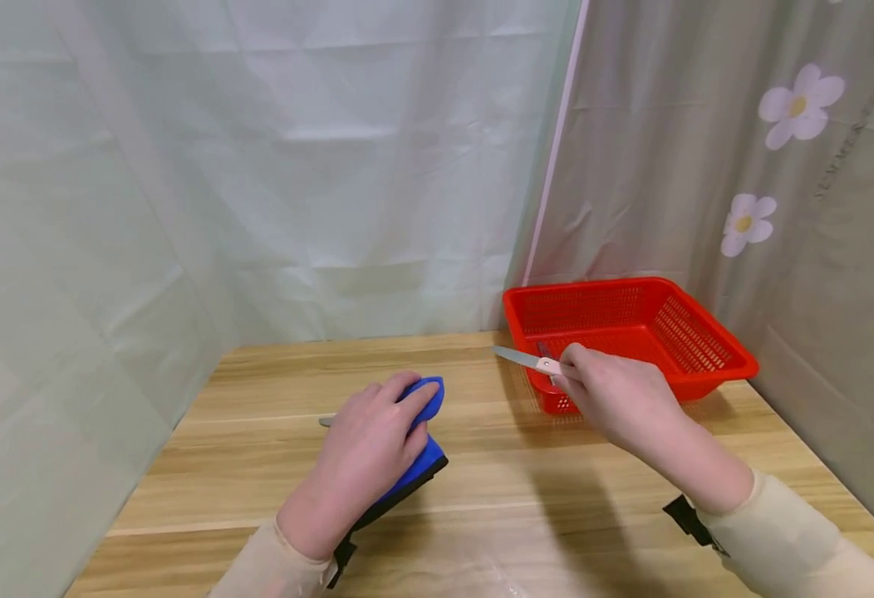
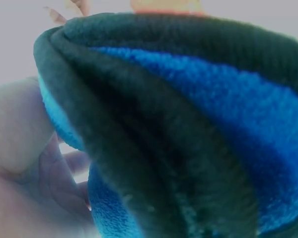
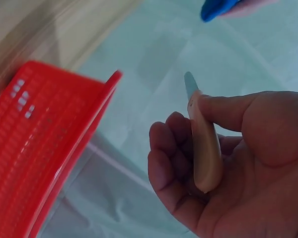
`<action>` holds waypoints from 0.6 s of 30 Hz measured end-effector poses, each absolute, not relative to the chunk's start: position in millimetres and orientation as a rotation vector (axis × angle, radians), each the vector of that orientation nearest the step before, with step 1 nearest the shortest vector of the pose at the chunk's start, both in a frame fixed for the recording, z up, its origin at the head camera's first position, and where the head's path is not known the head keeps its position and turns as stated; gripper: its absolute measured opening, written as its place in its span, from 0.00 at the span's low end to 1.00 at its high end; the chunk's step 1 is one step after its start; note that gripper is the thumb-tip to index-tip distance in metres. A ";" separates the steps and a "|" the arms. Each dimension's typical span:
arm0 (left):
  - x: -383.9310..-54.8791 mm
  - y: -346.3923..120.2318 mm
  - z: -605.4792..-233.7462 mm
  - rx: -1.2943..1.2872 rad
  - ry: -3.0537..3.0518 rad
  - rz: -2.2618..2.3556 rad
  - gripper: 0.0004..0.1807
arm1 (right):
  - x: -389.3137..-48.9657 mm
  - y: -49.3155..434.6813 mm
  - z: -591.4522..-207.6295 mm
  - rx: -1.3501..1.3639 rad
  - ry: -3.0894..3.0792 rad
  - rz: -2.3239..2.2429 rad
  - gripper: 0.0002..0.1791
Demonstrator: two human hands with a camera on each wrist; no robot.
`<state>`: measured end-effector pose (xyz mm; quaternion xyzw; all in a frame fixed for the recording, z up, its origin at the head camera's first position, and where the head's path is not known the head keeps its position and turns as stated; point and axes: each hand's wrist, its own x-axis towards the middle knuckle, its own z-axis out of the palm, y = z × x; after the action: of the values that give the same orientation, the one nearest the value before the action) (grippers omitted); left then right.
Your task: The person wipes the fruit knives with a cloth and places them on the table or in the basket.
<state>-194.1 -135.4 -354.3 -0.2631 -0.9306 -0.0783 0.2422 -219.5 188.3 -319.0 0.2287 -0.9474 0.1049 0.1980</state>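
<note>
My left hand (image 1: 368, 444) holds a folded blue cloth (image 1: 428, 465) with dark edging, its fingers bent over the fabric. The left wrist view shows the cloth's dark edge (image 2: 139, 124) close up. In my right hand (image 1: 620, 394) is a knife (image 1: 521, 358) with a pale handle, its blade pointing left toward the cloth. Seen from the right wrist, the thumb presses along the handle (image 3: 206, 153) and the fingers curl round it. A grey metal tip (image 1: 326, 421) shows beside my left hand on the wooden table; the remainder is hidden behind the hand.
A red plastic basket (image 1: 739, 365) with slotted walls stands at the table's back right, partly behind my right hand. Something dark and narrow (image 1: 544, 350) lies inside its left end. Pale curtains (image 1: 377, 183) surround the wooden table (image 1: 257, 465).
</note>
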 end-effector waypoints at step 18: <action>-190.1 -135.6 -354.2 -0.762 -2.515 -0.222 0.23 | -260.7 224.2 -319.5 0.557 -2.679 0.079 0.14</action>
<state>-190.1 -135.6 -354.2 -0.2797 -0.9236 -0.0816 0.2493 -260.7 224.2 -319.5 0.1994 -0.9587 0.0284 0.2006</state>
